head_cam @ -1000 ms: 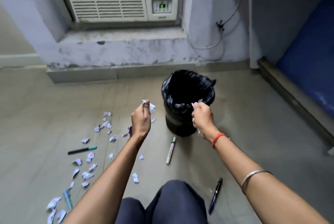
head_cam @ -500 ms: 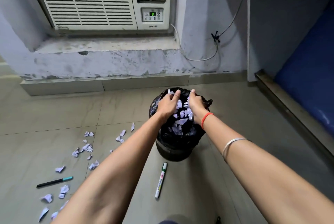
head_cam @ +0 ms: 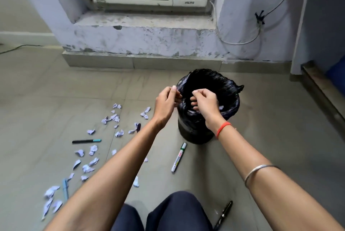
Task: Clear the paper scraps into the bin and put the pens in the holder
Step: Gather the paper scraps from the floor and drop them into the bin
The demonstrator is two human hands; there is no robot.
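A: Hands first, where are they?
B: Left hand [head_cam: 165,103] hovers at the left rim of the bin [head_cam: 230,90], right hand [head_cam: 206,104] over its mouth. Both sets of fingers hang loosely curled, grasping nothing.
A: Scraps?
B: Paper scraps [head_cam: 87,168] litter the floor [head_cam: 280,137] left of the bin.
A: Pens?
B: White marker [head_cam: 178,157] just beside the bin, teal-capped pen [head_cam: 86,141] among the scraps, black pen [head_cam: 224,214] near the knee [head_cam: 173,210].

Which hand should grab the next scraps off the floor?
Left. The paper scraps lie on the floor left of the bin, nearest the left hand; the right hand hangs over the bin, farther away.
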